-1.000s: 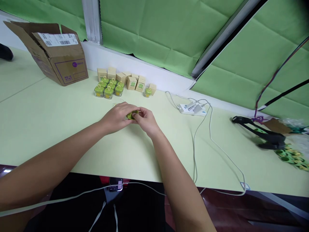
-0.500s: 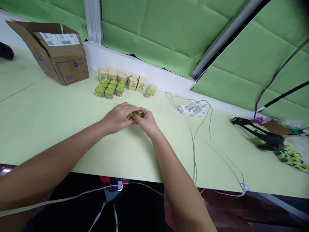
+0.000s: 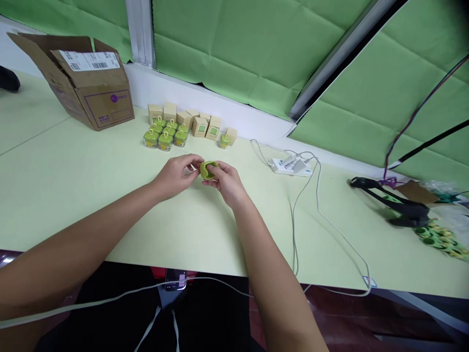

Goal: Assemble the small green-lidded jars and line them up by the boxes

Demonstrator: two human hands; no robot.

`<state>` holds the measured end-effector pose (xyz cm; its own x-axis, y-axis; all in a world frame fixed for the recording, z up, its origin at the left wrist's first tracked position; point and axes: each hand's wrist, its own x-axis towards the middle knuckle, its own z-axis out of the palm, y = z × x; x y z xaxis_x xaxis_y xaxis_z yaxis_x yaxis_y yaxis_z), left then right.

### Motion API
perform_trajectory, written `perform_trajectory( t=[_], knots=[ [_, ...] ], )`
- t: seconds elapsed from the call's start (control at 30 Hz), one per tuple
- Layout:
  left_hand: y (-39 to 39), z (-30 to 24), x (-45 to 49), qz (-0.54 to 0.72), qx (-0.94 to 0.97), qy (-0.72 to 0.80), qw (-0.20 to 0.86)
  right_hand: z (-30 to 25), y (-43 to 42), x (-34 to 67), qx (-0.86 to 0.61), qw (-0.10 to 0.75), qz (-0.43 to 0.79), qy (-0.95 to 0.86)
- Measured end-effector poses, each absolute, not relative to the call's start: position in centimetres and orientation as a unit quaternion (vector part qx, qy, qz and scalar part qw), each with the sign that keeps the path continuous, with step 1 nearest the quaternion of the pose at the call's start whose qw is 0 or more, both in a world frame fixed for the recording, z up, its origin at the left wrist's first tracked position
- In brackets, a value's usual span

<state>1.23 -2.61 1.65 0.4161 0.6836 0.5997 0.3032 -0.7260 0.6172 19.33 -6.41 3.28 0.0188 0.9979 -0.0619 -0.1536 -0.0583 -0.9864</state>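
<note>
A small green rounded piece (image 3: 207, 169) is held just above the pale green table (image 3: 73, 181), its hollow side turned toward me. My right hand (image 3: 227, 182) grips it from the right with thumb and fingers. My left hand (image 3: 178, 175) pinches at its left edge with curled fingertips. Behind the hands stand several clear little jars with green lids (image 3: 164, 135) and several small tan boxes (image 3: 190, 119).
An open cardboard box (image 3: 88, 80) lies on its side at the back left. A white power strip (image 3: 291, 166) with trailing cables sits to the right. A black clamp stand (image 3: 397, 208) and green rings (image 3: 437, 239) are at the far right.
Both hands have lifted slightly off the table and turned the green piece, so that its hollow side now shows; before, it was mostly hidden between the fingers.
</note>
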Motion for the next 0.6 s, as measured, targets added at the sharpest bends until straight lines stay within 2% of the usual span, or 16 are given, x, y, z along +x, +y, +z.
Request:
perform_trajectory(
  t=[0.37, 0.6],
  knots=[
    [-2.34, 1.45, 0.95, 0.434, 0.828, 0.297, 0.195, 3.91, -6.72, 18.95, -0.445, 0.532, 0.607, -0.387],
    [-2.52, 1.39, 1.09, 0.419, 0.829, 0.303, 0.212, 3.71, -6.62, 18.47, -0.508, 0.518, 0.553, -0.410]
  ],
)
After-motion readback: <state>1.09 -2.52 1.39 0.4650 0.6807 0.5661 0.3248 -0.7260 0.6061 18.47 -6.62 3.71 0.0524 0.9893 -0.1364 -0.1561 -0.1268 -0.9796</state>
